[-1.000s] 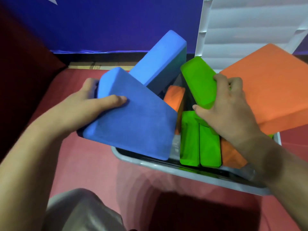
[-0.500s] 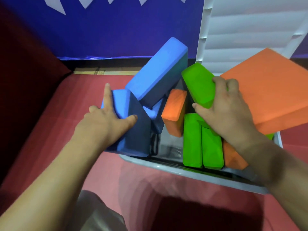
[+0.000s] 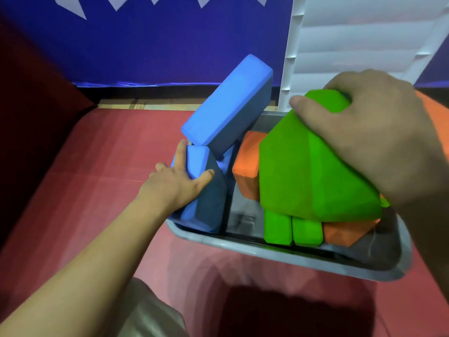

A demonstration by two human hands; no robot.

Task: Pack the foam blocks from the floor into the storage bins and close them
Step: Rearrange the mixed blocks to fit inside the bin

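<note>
Two grips: my left hand [image 3: 170, 183] clasps a blue block [image 3: 206, 198] in the bin [image 3: 291, 254], my right hand [image 3: 379, 142] a green block [image 3: 311, 171] above it; nudging could topple the slab [image 3: 228, 105] leaning beyond my left.

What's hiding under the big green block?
Two smaller green blocks and an orange block poke out beneath the big green block, which the right hand grips. Their far ends, and anything behind them in the storage bin, are covered.
</note>
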